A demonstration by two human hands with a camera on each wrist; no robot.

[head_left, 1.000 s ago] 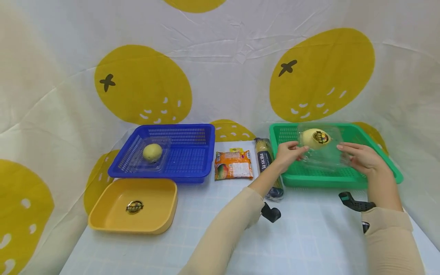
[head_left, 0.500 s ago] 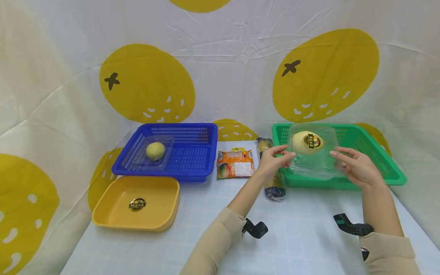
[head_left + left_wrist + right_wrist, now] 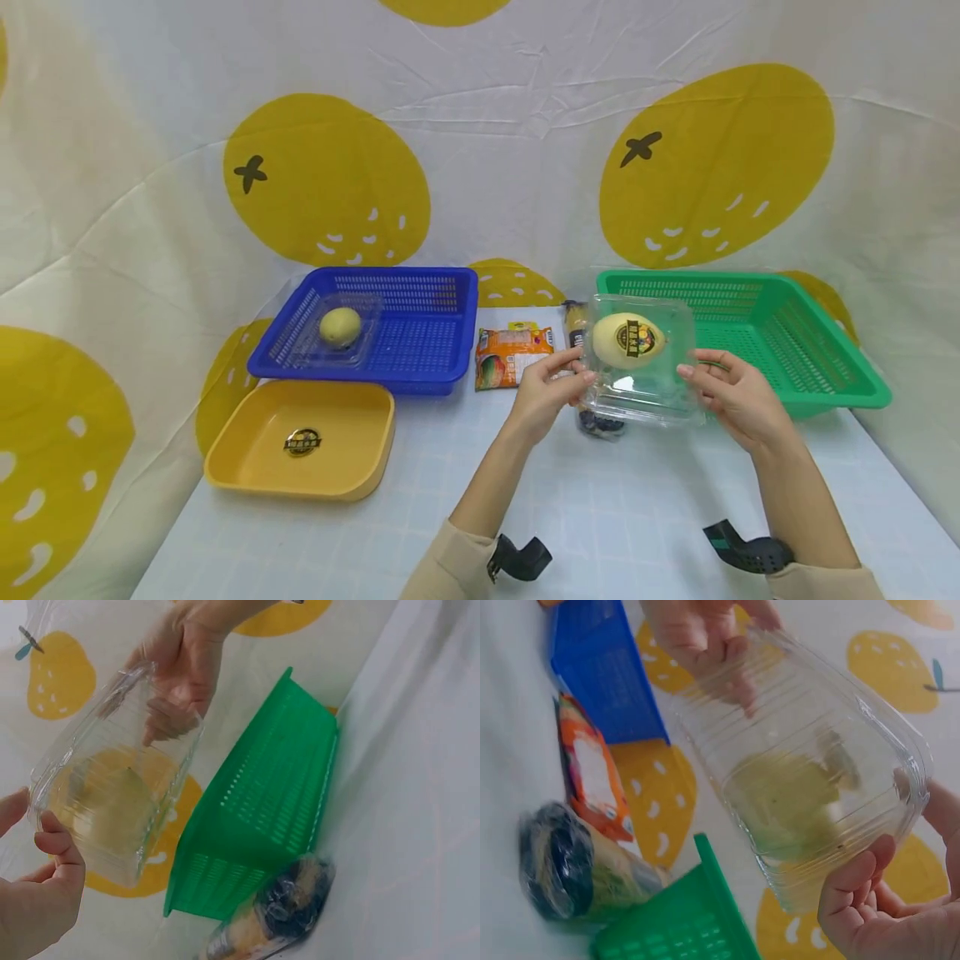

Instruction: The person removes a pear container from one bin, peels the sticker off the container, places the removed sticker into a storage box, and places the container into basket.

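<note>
A clear plastic clamshell box [image 3: 675, 383] is held up in front of me, with a pale yellow fruit [image 3: 606, 343] inside and a black-and-gold sticker on its lid. My left hand [image 3: 542, 398] pinches the box's left edge between thumb and fingers. On the opposite edge, my right hand [image 3: 742, 404] pinches it the same way. Through the box wall [image 3: 780, 735], the right wrist view shows the fruit [image 3: 784, 799] lying toward one side. The box hangs above the table, in front of the green basket [image 3: 832, 392], tilted toward me.
A blue basket [image 3: 420, 379] at the back left bears another clear box [image 3: 367, 333] with a fruit [image 3: 341, 327]. Before it stands a yellow tub [image 3: 345, 475] with a sticker. An orange packet [image 3: 513, 358] and a wrapped spaghetti pack [image 3: 600, 425], partly hidden, lie between the baskets.
Both hands have brought the clamshell box from over the green basket toward me and to the left. The green basket's inside now shows more. The grip stays the same.
</note>
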